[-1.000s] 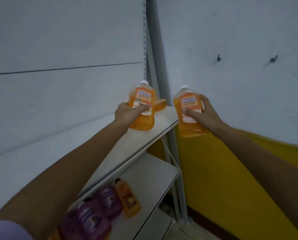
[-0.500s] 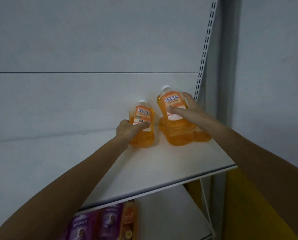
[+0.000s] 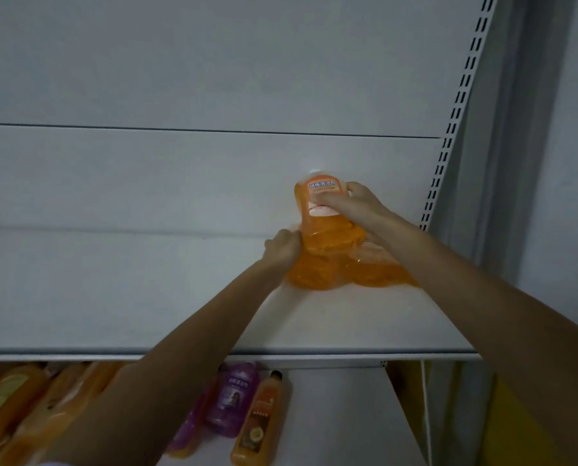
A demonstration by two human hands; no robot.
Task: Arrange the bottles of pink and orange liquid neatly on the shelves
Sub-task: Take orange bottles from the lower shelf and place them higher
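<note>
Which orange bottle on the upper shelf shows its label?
The bottle gripped by the right hand: white cap up, highest in the cluster. The lower bottles show no label.

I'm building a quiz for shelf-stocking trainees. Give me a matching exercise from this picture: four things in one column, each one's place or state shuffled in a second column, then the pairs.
Things
1. right hand
2. left hand
3. purple bottle
4. black-capped orange bottle

Places or states
A. lies rightmost on the lower shelf
B. grips the upper orange bottle at its label
C. holds the left side of the lower orange bottles on the upper shelf
D. lies on the lower shelf, just left of a black-capped bottle

Pairs: 1-B, 2-C, 3-D, 4-A
</note>
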